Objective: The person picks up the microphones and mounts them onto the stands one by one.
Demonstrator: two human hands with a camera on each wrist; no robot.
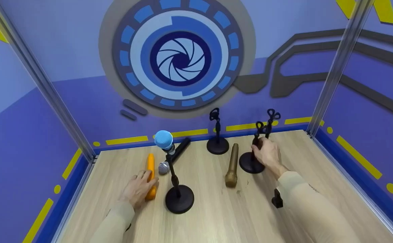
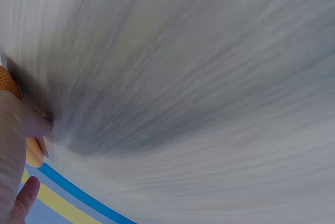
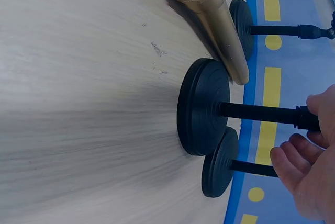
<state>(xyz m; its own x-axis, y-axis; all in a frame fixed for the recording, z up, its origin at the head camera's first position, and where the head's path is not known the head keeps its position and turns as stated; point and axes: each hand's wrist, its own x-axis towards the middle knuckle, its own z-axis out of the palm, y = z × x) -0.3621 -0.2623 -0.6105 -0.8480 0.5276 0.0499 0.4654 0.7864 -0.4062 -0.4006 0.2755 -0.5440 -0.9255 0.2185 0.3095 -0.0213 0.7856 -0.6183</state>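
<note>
On the left side of the table my left hand (image 1: 138,189) holds an orange microphone (image 1: 151,162), its thumb and fingers about the body; the left wrist view shows only part of this microphone (image 2: 34,153). My right hand (image 1: 269,155) grips the upright pole of a black desktop microphone stand (image 1: 250,163), just above the middle. In the right wrist view the round base of this stand (image 3: 201,109) overlaps another stand's base (image 3: 220,164) behind it. A gold microphone (image 1: 232,167) lies left of the gripped stand.
A blue-headed microphone (image 1: 164,139) sits in the clip of a front stand (image 1: 179,202). Behind it lies a black microphone with a silver head (image 1: 163,167). Another stand (image 1: 217,145) is near the back wall. Metal posts (image 1: 331,67) and side panels enclose the wooden table (image 1: 209,216).
</note>
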